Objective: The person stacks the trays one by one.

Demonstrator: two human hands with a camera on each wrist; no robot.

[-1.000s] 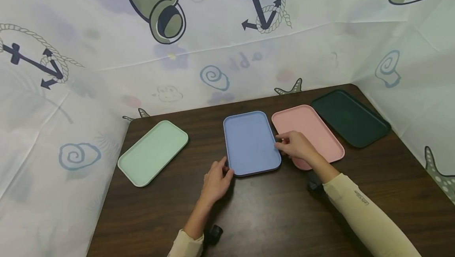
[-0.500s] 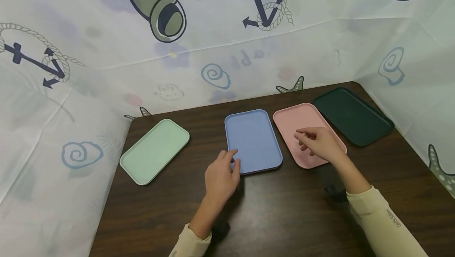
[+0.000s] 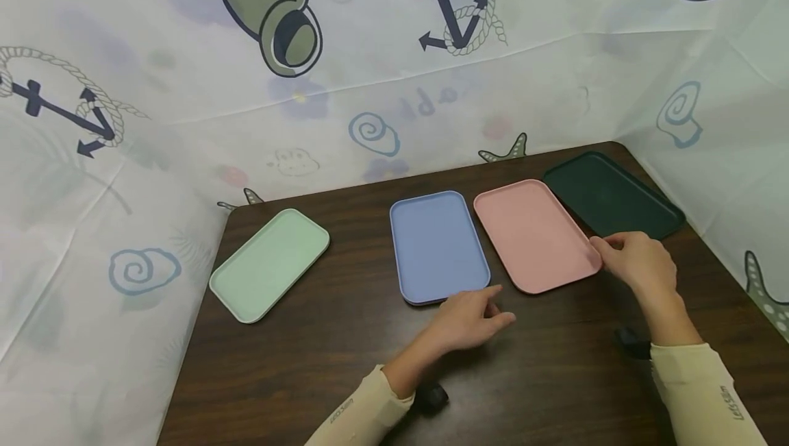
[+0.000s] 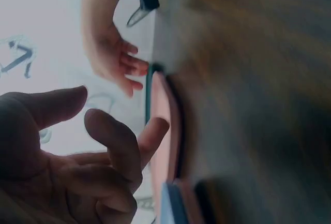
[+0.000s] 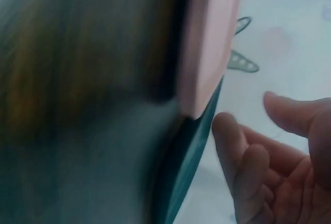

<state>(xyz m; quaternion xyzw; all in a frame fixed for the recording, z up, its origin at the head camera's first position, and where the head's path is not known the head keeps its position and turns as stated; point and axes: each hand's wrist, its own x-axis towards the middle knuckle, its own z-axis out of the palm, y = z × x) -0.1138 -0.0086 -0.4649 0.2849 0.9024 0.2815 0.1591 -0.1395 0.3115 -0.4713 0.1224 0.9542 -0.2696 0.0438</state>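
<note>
Two pale yellow sleeves are covering the forearms at the near side of the dark wood bench (image 3: 524,377), the left sleeve (image 3: 364,408) slanting forward and to the right, the right sleeve (image 3: 703,388) slanting forward and to the left. Small black devices are showing beneath both wrists. A little farther on, the left hand (image 3: 465,319) is hovering at the near edge of the blue tray (image 3: 437,247), hiding part of that edge, its back facing up and its fingertips pointing right, toward the pink tray (image 3: 536,233). The left hand is holding nothing; its thumb is standing apart from the forefinger and the other fingers are bending loosely in the left wrist view. Beyond it, the blue tray is lying flat, just beside the pink tray. The right hand (image 3: 644,261) is leaning in from the right, wrist bent, its fingertips coming level with the pink tray's near right corner; whether they are touching that rim is hard to tell. In the right wrist view its thumb and forefinger are standing apart with a gap between them, pinching nothing. The dark green tray (image 3: 607,192) is lying just beyond, close against the pink tray's right side. Well apart on the left, the light green tray (image 3: 271,264) is lying at an angle. Behind everything, a white printed cloth (image 3: 296,110) is hanging around the bench.
</note>
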